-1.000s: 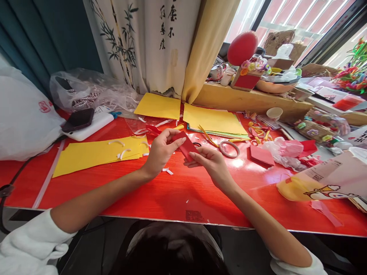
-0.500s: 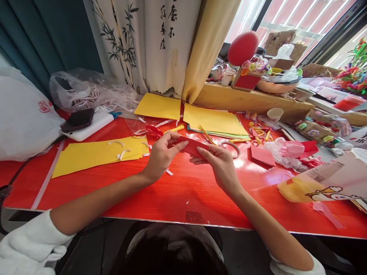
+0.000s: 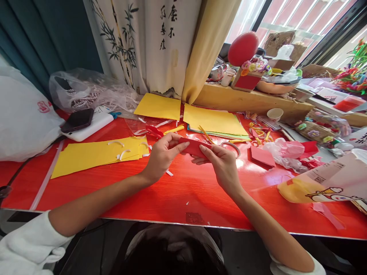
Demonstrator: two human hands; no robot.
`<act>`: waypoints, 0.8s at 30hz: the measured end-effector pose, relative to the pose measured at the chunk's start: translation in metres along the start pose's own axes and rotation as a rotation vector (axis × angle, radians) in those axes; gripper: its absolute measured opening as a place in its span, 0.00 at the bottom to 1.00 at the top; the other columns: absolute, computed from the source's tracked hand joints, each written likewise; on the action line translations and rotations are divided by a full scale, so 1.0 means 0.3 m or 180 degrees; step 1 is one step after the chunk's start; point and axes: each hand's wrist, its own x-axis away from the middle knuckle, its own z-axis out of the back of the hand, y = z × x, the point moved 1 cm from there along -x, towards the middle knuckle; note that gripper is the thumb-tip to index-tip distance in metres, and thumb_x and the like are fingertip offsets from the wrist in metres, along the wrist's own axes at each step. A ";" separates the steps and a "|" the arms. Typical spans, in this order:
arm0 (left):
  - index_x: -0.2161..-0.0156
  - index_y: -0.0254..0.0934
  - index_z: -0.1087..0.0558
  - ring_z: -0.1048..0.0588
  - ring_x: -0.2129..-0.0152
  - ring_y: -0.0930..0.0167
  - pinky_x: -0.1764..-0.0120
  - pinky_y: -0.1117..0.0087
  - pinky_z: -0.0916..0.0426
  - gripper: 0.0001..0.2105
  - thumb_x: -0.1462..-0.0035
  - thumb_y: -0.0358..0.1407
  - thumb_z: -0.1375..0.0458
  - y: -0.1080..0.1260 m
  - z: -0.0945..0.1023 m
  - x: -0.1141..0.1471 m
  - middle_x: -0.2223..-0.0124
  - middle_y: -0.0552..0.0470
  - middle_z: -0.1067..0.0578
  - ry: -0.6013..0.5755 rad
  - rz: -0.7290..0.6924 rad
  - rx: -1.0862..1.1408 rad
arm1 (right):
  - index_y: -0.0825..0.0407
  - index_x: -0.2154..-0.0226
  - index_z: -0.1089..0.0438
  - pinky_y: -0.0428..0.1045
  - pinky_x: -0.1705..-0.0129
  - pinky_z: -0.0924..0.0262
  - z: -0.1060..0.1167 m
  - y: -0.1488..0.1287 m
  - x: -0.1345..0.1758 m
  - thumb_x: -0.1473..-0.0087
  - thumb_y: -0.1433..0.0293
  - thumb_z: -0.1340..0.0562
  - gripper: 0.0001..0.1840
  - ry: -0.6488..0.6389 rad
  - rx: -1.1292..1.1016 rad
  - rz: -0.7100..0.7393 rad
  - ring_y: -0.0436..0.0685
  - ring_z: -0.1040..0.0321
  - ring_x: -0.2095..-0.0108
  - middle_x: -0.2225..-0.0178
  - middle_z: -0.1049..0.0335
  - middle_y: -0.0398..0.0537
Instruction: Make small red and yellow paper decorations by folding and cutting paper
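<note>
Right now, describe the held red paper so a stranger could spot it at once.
Find the red table, then the left hand and right hand over its middle. Between them is a narrow red paper. Unlike the stacked red papers lying to the right, it is pinched under both thumbs.

Single cam, head-worn, aimed forward and down. Near range: left hand (image 3: 160, 158) and right hand (image 3: 225, 166) sit mid-frame, over the red table (image 3: 160, 202). From here I see it facing the white curtain (image 3: 157, 65), window (image 3: 312, 23) upper right. Wide view.
</note>
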 end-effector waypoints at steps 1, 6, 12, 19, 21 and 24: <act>0.67 0.35 0.31 0.26 0.71 0.76 0.65 0.74 0.31 0.09 0.49 0.37 0.37 0.000 0.000 0.001 0.69 0.55 0.25 -0.0022 -0.0005 0.0003 | 0.57 0.71 0.27 0.46 0.73 0.29 0.001 0.000 0.000 0.48 0.62 0.37 0.13 0.0013 0.0000 -0.0002 0.53 0.25 0.76 0.75 0.24 0.47; 0.66 0.34 0.31 0.26 0.71 0.75 0.65 0.73 0.30 0.09 0.48 0.37 0.38 -0.001 0.001 0.003 0.69 0.54 0.25 -0.0054 -0.0023 -0.0003 | 0.57 0.70 0.26 0.47 0.73 0.29 0.004 0.000 -0.001 0.48 0.61 0.37 0.14 0.0039 0.0057 -0.0015 0.54 0.26 0.77 0.75 0.24 0.48; 0.66 0.34 0.31 0.25 0.71 0.74 0.65 0.72 0.30 0.09 0.48 0.38 0.38 -0.003 0.002 0.000 0.68 0.53 0.24 -0.0033 -0.0001 -0.0063 | 0.56 0.69 0.24 0.49 0.72 0.28 0.006 -0.001 0.000 0.48 0.59 0.37 0.16 0.0061 0.0129 -0.0054 0.55 0.26 0.77 0.74 0.23 0.50; 0.66 0.35 0.31 0.26 0.70 0.75 0.65 0.74 0.31 0.09 0.48 0.38 0.38 -0.001 0.002 -0.002 0.68 0.54 0.25 0.0004 -0.0051 -0.0101 | 0.55 0.63 0.24 0.49 0.71 0.28 0.002 0.000 -0.001 0.47 0.60 0.37 0.16 -0.0009 0.0030 0.0004 0.54 0.25 0.76 0.73 0.23 0.49; 0.66 0.35 0.31 0.26 0.70 0.75 0.65 0.74 0.31 0.09 0.49 0.38 0.38 0.001 0.001 -0.001 0.68 0.54 0.25 -0.0003 -0.0033 -0.0085 | 0.55 0.63 0.23 0.49 0.71 0.28 0.003 0.002 -0.001 0.47 0.60 0.37 0.16 -0.0019 0.0033 0.0013 0.54 0.25 0.76 0.73 0.23 0.49; 0.66 0.35 0.32 0.26 0.70 0.76 0.65 0.75 0.31 0.10 0.49 0.38 0.37 -0.001 0.000 -0.001 0.68 0.54 0.25 0.0009 -0.0023 -0.0056 | 0.56 0.62 0.24 0.50 0.70 0.27 0.004 0.007 -0.002 0.47 0.60 0.37 0.17 -0.0040 0.0033 0.0031 0.55 0.25 0.75 0.73 0.23 0.49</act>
